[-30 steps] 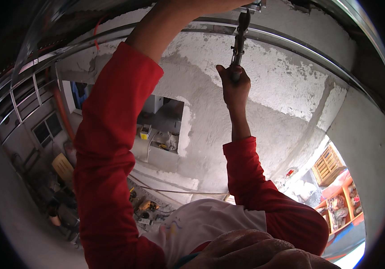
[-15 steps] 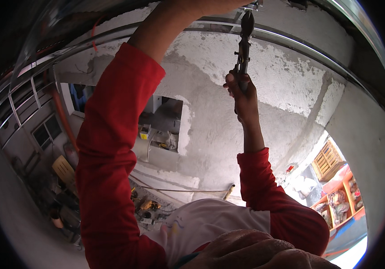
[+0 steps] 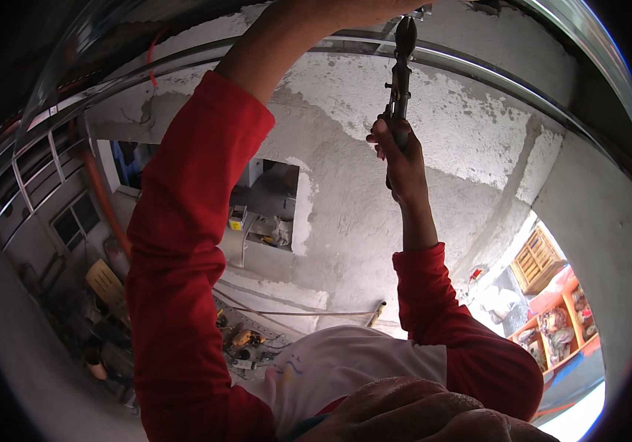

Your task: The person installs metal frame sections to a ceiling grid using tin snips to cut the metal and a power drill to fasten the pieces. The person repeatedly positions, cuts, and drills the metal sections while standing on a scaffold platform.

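Observation:
My right hand (image 3: 404,162) is raised in front of the plastered wall, its fingers wrapped round the handles of dark metal snips (image 3: 401,81). The snips point upward, and their blades look closed together. Overhead, my left arm reaches across to the right; my left hand (image 3: 375,7) is cut by the top edge, so its fingers are mostly hidden. Just above the snips' tip, beside that hand, shows a small shiny metal piece (image 3: 420,10). I cannot tell whether the left hand grips it.
Thin metal channels (image 3: 507,77) run across overhead. The rough plastered wall (image 3: 360,221) has an opening at left. Below lie a yellow power tool (image 3: 246,337) and scattered items. At right stand a wooden crate (image 3: 537,259) and orange shelving (image 3: 570,324) with bagged goods.
Hardly anything differs. Both arms have shifted very slightly against the background; the snips remain in my right hand, pointing upward.

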Available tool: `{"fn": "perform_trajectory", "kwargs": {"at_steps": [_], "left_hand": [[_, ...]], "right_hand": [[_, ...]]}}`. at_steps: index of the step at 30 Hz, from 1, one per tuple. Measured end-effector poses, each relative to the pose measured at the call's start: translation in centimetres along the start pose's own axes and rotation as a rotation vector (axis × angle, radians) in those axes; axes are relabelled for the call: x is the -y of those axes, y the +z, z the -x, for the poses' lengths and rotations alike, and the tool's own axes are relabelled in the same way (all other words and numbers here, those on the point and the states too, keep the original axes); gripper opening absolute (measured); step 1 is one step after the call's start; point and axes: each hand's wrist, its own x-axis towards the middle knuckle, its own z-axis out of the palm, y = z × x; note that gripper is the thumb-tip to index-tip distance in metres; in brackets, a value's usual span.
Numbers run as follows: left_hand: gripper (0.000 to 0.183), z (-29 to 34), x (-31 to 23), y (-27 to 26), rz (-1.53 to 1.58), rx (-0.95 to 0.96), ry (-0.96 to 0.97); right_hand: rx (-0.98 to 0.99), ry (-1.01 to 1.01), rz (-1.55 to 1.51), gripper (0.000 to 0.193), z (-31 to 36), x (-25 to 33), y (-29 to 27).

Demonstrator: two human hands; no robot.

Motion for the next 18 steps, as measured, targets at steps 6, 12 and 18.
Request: {"fn": "perform_trajectory", "kwargs": {"at_steps": [6,12,18], "left_hand": [[0.061,0.0,0.4,0.2,-0.116,0.003,-0.009],[0.051,-0.7,1.0,1.1,0.034,-0.211,0.38],[0.049,-1.0,1.3,1.1,0.213,-0.197,0.411]], "right_hand": [[-0.012,0.009,0.013,0.043,0.6,0.1,-0.1],[0.005,0.012,0.026,0.046,0.6,0.7,-0.2],[0.031,0.047,0.087,0.05,1.0,2.4,-0.3]]}}
